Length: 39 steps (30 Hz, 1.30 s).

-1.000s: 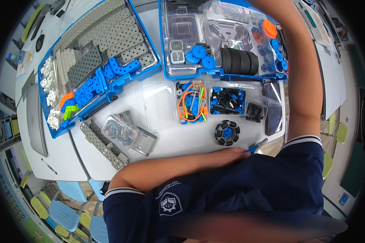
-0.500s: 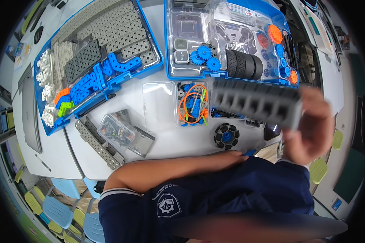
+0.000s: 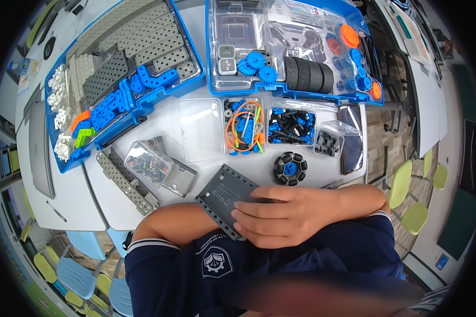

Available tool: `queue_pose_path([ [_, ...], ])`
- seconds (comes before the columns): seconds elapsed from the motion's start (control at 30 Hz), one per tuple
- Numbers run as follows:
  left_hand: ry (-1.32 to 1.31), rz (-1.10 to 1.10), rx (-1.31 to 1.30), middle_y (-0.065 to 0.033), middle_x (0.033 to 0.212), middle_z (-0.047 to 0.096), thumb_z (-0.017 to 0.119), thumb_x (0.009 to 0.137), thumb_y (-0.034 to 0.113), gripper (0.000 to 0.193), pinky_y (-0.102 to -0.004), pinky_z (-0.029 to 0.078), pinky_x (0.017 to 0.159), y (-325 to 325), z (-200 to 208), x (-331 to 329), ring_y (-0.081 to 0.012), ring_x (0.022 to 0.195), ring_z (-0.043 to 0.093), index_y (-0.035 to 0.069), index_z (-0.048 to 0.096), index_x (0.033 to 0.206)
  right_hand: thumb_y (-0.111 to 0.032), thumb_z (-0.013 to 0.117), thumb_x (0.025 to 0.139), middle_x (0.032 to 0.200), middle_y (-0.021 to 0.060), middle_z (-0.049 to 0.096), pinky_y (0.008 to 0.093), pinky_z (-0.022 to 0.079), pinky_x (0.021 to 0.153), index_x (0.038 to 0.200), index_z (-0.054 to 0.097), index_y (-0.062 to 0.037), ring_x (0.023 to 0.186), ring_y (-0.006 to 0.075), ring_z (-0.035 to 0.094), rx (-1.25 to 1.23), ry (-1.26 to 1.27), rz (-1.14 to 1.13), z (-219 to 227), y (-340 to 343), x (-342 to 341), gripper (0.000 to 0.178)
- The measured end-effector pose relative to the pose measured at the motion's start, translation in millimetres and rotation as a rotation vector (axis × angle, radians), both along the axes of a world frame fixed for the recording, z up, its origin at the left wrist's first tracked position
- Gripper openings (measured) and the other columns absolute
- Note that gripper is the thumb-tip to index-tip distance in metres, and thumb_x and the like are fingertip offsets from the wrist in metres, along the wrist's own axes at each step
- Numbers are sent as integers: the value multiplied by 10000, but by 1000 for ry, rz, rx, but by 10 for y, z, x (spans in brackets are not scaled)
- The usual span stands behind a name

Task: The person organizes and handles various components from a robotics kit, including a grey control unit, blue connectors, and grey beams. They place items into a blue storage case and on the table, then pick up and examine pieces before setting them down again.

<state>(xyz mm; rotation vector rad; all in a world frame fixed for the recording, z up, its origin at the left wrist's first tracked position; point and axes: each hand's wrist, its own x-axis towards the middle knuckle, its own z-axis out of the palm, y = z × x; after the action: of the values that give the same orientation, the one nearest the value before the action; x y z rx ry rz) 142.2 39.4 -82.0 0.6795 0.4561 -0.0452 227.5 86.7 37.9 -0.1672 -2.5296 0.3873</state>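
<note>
My right hand reaches in from the right. Its fingers lie across a dark grey robot controller block with openings along its edges, gripping its right end. The block is tilted, just above my lap at the table's near edge. My left forearm comes in from the left and passes behind the block; the left hand itself is hidden. Beyond my right hand, a black wheel with rollers and a blue hub rests on the table. Left of the block is a clear box of small parts.
A blue-edged tray of grey beams and blue connectors stands far left. Another blue case holds gears and tyres. Between them and me are a box with orange bands, a box of black pins, a phone and a grey channel.
My right hand has brought the controller block down and left from above the right side of the table to near my lap. The left hand has gone out of sight behind it.
</note>
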Motion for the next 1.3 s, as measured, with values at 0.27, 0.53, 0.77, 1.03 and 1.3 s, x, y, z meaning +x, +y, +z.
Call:
queue_pose_path([
  [0.27, -4, -16, 6, -50, 950, 669, 512, 1063, 442, 449, -327, 465, 760, -14, -2, 2, -132, 819, 570, 26, 683, 1054, -220, 628, 866, 1124, 90, 686, 405, 496, 1020, 1028, 691, -58, 1094, 225, 653, 109, -54, 5, -149, -13, -1, 237],
  [0.53, -6, -17, 12, -55, 953, 671, 516, 1061, 438, 449, -334, 464, 766, -9, 17, 7, -139, 821, 571, 24, 687, 1047, -179, 669, 817, 1138, 105, 700, 395, 508, 1030, 1007, 706, -42, 1086, 236, 664, 40, -51, -18, -178, 0, 11, 237],
  [0.77, -5, -2, 43, -60, 955, 673, 518, 1058, 435, 448, -339, 464, 771, -6, 16, 16, -145, 823, 572, 21, 690, 1041, -137, 687, 792, 1160, 88, 714, 424, 505, 1061, 1004, 717, -47, 1154, 265, 656, -10, -144, -38, -122, 85, 69, 232],
  [1.03, -16, 84, 152, -65, 958, 675, 522, 1056, 431, 448, -345, 464, 776, 19, 53, 90, -151, 825, 573, 19, 694, 1034, -138, 710, 783, 1205, 89, 711, 448, 507, 1024, 1079, 742, -42, 1164, 270, 650, -180, -262, -25, 117, 186, 34, 313],
  [1.3, -24, 70, 228, -71, 960, 678, 525, 1053, 428, 447, -352, 463, 782, 16, 68, 175, -158, 826, 574, 16, 698, 1028, -51, 789, 700, 1077, 90, 739, 459, 517, 923, 1051, 743, -40, 1060, 308, 685, -13, -371, -238, 696, 767, 321, 354],
])
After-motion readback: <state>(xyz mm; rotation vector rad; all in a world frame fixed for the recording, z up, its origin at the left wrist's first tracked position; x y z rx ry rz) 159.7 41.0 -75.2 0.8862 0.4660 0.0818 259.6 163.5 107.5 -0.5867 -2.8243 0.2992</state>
